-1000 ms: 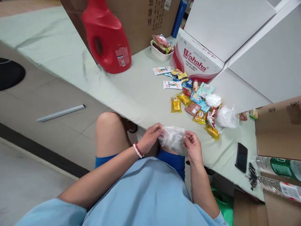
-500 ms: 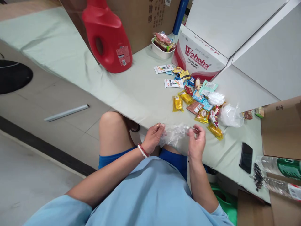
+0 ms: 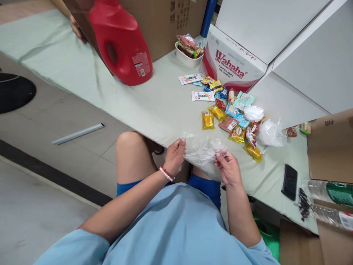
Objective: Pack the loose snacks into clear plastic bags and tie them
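A crumpled clear plastic bag is stretched between my two hands over my lap, at the table's near edge. My left hand pinches its left side between thumb and fingers; a red and white bracelet circles that wrist. The fingers of my right hand are closed on the bag's right side. Just beyond the bag lie yellow-wrapped snacks, a brown packet and several other small wrapped snacks. To their right sit a bunched white plastic bag and a smaller one.
A red detergent jug stands at the back left, beside a large cardboard box. Behind the snacks are a white bowl of packets and a Wahaha carton. A phone and plastic bottles lie right. Another person's hand shows top left.
My hands have spread the clear bag a little wider and flatter, the left shifting slightly left. Another person's hand has appeared at the table's far left.
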The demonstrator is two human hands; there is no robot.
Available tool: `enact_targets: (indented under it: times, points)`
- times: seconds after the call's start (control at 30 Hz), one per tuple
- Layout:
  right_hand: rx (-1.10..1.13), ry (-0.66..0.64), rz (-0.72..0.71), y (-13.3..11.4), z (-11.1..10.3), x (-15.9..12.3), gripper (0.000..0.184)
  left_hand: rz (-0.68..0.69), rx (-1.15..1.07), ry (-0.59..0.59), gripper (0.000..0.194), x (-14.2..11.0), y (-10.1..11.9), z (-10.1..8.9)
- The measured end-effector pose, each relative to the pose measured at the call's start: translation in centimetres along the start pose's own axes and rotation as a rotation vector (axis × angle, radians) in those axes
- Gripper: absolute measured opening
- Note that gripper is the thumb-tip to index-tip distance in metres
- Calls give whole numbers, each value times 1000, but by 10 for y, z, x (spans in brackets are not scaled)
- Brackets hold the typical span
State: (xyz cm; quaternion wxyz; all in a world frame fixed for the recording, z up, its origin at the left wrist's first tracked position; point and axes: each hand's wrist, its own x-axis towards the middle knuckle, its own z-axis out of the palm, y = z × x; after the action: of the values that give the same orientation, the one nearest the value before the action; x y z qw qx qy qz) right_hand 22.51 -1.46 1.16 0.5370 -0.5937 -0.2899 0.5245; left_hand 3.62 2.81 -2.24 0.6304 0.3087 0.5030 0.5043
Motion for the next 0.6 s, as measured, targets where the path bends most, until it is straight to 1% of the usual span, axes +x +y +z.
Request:
enact_targets:
  times: [0.07, 0.13, 0.23, 0.3, 0.37, 0.4, 0.43, 0.47, 0.5, 0.53, 0.6]
  points:
    - [12, 33, 17, -8, -23, 2, 37, 16, -28, 42, 56, 9, 4, -7]
    - [-12, 80, -4, -12, -48, 3, 36, 25, -36, 64, 54, 18, 5, -13]
    - [-148, 162, -42, -11, -84, 7, 37, 32, 28, 75, 52, 28, 1, -20]
    - [-266, 285, -126, -10, -104, 11, 40, 54, 116, 82, 50, 32, -3, -23]
    - [-346, 453, -274, -10, -114, 13, 39, 81, 201, 82, 49, 35, -6, -25]
    - [-365, 521, -347, -12, -114, 13, 38, 92, 232, 78, 48, 36, -7, -25]
    - [-379, 553, -399, -14, -111, 11, 36, 102, 254, 71, 48, 36, -7, -24]
    - [-402, 541, -430, -17, -105, 9, 35, 111, 267, 62, 47, 36, -7, -23]
    - [-447, 487, -448, -19, -97, 7, 34, 118, 275, 51, 46, 36, -6, -22]
    - [-518, 401, -467, -21, -86, 5, 34, 123, 280, 43, 45, 35, -6, -21]
    - [-736, 178, -549, -22, -64, 4, 37, 125, 289, 29, 44, 33, -5, -18]
